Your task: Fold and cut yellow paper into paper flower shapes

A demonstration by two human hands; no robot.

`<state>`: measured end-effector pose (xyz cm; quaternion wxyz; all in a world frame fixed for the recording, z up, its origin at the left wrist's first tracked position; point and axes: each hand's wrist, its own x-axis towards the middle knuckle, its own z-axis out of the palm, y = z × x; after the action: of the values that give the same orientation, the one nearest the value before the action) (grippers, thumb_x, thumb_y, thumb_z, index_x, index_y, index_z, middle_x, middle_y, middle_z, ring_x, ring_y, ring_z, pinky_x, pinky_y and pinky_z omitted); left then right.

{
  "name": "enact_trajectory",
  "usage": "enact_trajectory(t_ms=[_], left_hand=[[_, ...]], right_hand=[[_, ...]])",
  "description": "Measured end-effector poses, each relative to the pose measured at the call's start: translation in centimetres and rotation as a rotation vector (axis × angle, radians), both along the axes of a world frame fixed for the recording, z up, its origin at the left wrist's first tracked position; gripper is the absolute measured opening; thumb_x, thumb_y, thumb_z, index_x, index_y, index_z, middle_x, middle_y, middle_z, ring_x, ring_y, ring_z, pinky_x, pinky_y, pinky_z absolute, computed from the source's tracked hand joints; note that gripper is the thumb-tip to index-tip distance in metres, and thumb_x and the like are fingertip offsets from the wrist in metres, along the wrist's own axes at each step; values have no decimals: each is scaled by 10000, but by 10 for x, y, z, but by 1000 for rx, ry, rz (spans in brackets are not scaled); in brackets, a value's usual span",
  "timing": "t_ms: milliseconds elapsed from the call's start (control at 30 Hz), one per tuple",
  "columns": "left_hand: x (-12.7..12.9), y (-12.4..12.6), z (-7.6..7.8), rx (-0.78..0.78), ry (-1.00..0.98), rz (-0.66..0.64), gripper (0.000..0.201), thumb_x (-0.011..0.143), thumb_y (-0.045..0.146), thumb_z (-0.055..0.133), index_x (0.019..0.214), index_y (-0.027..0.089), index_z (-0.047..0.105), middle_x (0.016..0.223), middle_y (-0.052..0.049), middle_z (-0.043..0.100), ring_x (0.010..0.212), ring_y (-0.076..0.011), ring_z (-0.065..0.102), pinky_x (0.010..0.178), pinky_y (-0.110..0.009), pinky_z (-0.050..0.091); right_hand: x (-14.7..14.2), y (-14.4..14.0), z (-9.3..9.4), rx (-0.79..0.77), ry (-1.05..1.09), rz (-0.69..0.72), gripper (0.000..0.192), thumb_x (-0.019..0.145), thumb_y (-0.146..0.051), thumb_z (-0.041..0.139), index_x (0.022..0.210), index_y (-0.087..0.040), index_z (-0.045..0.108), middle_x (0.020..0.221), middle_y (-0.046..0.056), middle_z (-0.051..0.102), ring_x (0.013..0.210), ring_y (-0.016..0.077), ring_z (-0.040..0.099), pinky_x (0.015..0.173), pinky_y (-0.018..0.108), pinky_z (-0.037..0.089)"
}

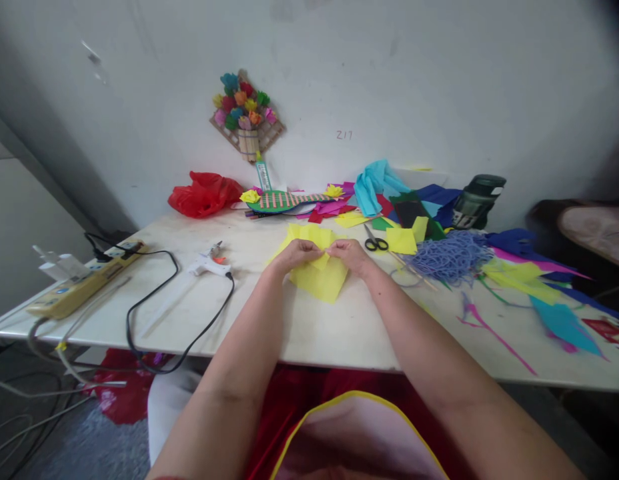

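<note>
My left hand and my right hand meet over the middle of the table, fingertips pinched close together. Between them is a piece of yellow paper, gripped from both sides. More yellow paper spreads below and behind the fingers; whether it is one sheet or several I cannot tell. Just right of my right hand lie black-handled scissors. Beyond them are yellow paper squares.
A white glue gun with a black cord lies left, beside a yellow power strip. Purple-blue string, coloured paper and a dark bottle crowd the right. A red plastic bag and green woven craft sit at the back.
</note>
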<state>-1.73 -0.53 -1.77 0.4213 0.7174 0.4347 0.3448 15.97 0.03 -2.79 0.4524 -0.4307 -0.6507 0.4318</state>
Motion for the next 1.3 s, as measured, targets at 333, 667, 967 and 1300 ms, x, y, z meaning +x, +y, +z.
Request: enact_trajectory(t_ms=[333, 667, 967, 1300], left_hand=[[1, 0, 1, 91, 99, 55, 379, 613, 499, 558, 533, 144, 452, 480, 49, 345, 426, -45, 286, 394, -196, 184], [4, 0, 2, 65, 72, 76, 381, 610, 516, 550, 648, 136, 564, 538, 23, 467, 466, -69, 396, 416, -192, 267], [7, -2, 5, -1, -32, 134, 364, 632, 505, 537, 672, 144, 543, 550, 17, 495, 459, -70, 426, 409, -185, 293], [10, 4, 5, 51, -207, 297, 346, 662, 499, 518, 708, 156, 509, 513, 37, 444, 407, -57, 371, 377, -180, 258]], right_hand=[[3, 2, -1, -28, 50, 19, 240, 606, -390, 595, 596, -153, 564, 504, -45, 509, 489, 96, 448, 489, 215, 326], [3, 3, -3, -92, 209, 33, 290, 578, -431, 639, 560, -164, 530, 478, -46, 501, 460, 101, 448, 472, 223, 327], [7, 8, -4, -200, 416, 21, 355, 620, -493, 607, 714, -151, 618, 656, 26, 644, 593, 152, 585, 552, 253, 423], [4, 10, -5, -282, 455, 92, 279, 585, -365, 674, 766, -165, 601, 745, 45, 672, 663, 175, 624, 572, 273, 484]])
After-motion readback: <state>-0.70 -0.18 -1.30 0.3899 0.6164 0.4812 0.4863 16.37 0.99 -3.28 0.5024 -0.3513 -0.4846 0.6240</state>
